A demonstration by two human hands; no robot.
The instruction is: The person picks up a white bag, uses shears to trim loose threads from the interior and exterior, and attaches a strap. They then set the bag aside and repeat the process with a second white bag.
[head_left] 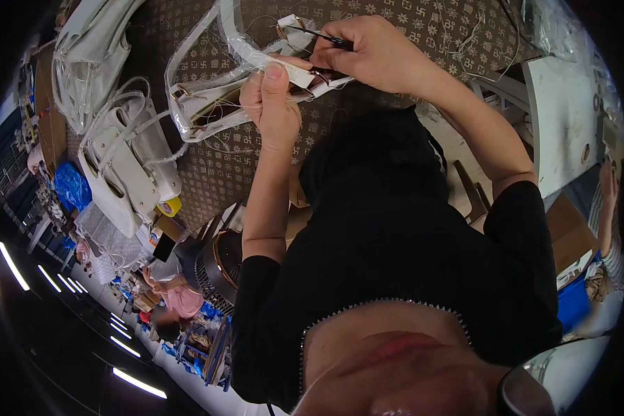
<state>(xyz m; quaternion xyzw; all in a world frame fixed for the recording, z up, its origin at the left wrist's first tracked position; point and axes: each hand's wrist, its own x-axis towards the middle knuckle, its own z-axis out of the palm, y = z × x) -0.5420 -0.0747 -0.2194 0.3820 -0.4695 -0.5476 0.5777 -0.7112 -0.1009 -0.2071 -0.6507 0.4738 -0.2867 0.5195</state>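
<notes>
My left hand [274, 104] is closed on the edge of a white handbag [218, 90], its thumb pressed on a flat white strip. Clear plastic wraps the bag's handles [239, 45], and loose threads hang about its opening. My right hand [378, 55] grips a slim dark pointed tool [326, 36] that looks like thread scissors, its tip pointing left. The fingers of this hand are close to the bag's right end, by a metal ring. Whether they also touch the bag is partly hidden.
Several white handbags [121, 163] lie at the left of the brown patterned tabletop [215, 170], near a yellow tape roll [170, 206]. Loose threads [468, 41] lie at the right. A black fan [218, 267] stands below the table edge. Other people [180, 298] are in the background.
</notes>
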